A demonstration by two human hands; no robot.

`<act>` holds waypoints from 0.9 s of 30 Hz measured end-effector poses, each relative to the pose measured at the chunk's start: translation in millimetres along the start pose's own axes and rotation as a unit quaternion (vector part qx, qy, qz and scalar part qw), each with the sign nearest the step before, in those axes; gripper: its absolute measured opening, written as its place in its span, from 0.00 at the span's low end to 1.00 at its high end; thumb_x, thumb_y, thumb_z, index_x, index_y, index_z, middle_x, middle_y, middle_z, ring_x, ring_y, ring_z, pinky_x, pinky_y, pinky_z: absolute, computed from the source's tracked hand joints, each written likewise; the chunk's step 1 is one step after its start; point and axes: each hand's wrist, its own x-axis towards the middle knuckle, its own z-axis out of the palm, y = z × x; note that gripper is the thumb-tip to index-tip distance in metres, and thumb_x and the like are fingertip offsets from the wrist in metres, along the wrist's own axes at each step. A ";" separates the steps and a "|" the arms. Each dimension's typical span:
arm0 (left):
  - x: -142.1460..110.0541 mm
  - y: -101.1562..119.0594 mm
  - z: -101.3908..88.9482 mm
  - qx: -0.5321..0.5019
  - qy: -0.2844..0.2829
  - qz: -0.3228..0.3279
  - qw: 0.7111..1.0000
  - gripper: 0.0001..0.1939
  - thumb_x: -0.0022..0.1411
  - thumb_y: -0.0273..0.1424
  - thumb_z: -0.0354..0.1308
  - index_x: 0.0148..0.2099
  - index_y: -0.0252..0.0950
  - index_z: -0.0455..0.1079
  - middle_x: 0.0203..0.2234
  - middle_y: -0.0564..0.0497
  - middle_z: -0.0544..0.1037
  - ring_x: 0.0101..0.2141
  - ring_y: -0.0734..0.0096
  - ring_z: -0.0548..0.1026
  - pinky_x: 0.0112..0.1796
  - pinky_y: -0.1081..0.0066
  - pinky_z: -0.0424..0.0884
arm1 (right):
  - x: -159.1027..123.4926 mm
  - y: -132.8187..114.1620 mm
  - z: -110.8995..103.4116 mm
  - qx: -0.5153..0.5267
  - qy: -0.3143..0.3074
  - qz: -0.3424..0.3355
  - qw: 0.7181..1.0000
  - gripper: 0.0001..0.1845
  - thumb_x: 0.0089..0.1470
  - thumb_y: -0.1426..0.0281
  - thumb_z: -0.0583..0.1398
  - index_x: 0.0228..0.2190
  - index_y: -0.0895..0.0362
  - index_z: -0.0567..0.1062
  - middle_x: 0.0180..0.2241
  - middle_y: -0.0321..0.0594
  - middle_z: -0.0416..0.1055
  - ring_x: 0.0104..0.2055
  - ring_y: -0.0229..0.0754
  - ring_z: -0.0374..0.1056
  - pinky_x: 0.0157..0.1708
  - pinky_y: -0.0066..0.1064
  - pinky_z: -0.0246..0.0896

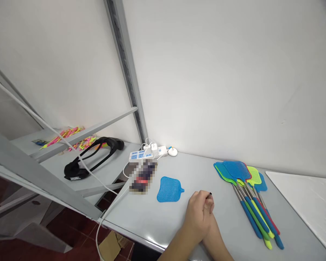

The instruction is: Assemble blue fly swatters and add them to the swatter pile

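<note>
My two hands rest together on the grey table near its front edge. My left hand (197, 214) is curled and lies over my right hand (211, 212), whose fingers are also closed. A small dark tip (210, 194) pokes out above the fingers; I cannot make out what it belongs to or which hand holds it. Just left of the hands lies a loose blue mesh swatter head (168, 189) with no handle. To the right, a fan of several fly swatters (247, 181) in blue, green, yellow and red lies with handles pointing toward me.
A white power strip (141, 155) with plugs and a cable sits by the wall, with a blurred dark object (142, 177) beside it. A black strap (92, 159) and bright plastic pieces (67, 135) lie on the left shelf. A white sheet (306, 203) covers the table's right end.
</note>
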 end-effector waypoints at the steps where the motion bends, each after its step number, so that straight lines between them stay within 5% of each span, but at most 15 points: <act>1: 0.6 -1.0 -1.4 -0.002 -0.003 -0.005 1.000 0.18 0.73 0.39 0.38 0.32 0.39 0.59 0.23 0.52 0.70 0.27 0.69 0.68 0.30 0.69 0.63 | 0.0 -1.8 -1.2 0.005 -0.001 0.005 1.000 0.20 0.65 0.56 0.45 0.34 0.51 0.72 0.24 0.38 0.67 0.29 0.45 0.68 0.30 0.36 0.66; 5: 1.5 -5.1 -12.2 -0.008 -0.012 -0.025 1.000 0.15 0.73 0.37 0.39 0.38 0.38 0.63 0.27 0.51 0.73 0.28 0.70 0.71 0.31 0.70 0.67 | -4.2 -13.3 -11.1 0.043 -0.024 0.046 0.998 0.20 0.64 0.56 0.48 0.43 0.55 0.72 0.34 0.44 0.74 0.40 0.48 0.73 0.37 0.35 0.69; 9: -3.6 -8.9 -32.6 0.013 -0.011 -0.028 0.999 0.13 0.72 0.33 0.42 0.49 0.37 0.66 0.41 0.45 0.78 0.44 0.64 0.74 0.46 0.62 0.70 | -9.1 -24.1 -18.1 0.091 -0.084 0.098 0.987 0.22 0.65 0.56 0.48 0.49 0.57 0.69 0.44 0.47 0.75 0.46 0.48 0.72 0.45 0.37 0.68; 13: -14.9 -18.7 -61.9 0.127 -0.027 0.008 0.992 0.16 0.71 0.31 0.44 0.56 0.39 0.68 0.51 0.44 0.75 0.55 0.60 0.68 0.55 0.55 0.64 | -13.7 -21.2 -20.2 0.030 -0.049 0.087 0.995 0.21 0.63 0.54 0.50 0.45 0.57 0.71 0.43 0.47 0.75 0.43 0.47 0.73 0.42 0.36 0.69; 18: -26.1 -40.2 -92.4 0.277 0.009 -0.038 0.960 0.19 0.71 0.31 0.45 0.61 0.40 0.65 0.56 0.46 0.72 0.61 0.57 0.61 0.58 0.52 0.62 | -18.1 -7.2 -28.0 -0.112 0.019 0.061 0.992 0.21 0.64 0.56 0.49 0.50 0.55 0.70 0.49 0.47 0.74 0.51 0.48 0.71 0.47 0.37 0.67; 24: -29.2 -57.1 -96.5 0.400 -0.034 -0.085 0.912 0.24 0.70 0.36 0.46 0.67 0.45 0.57 0.67 0.48 0.55 0.67 0.51 0.47 0.60 0.48 0.56 | -26.7 6.0 -48.1 -0.330 0.014 -0.026 0.943 0.20 0.63 0.56 0.50 0.49 0.48 0.74 0.37 0.43 0.74 0.35 0.46 0.72 0.22 0.31 0.63; 27: -28.1 -59.9 -93.3 0.419 -0.056 -0.093 0.901 0.25 0.70 0.39 0.46 0.67 0.47 0.57 0.68 0.47 0.52 0.67 0.49 0.44 0.60 0.46 0.54 | -31.8 9.7 -56.3 -0.401 0.041 -0.065 0.913 0.21 0.64 0.57 0.49 0.49 0.48 0.75 0.35 0.45 0.72 0.34 0.46 0.69 0.20 0.30 0.58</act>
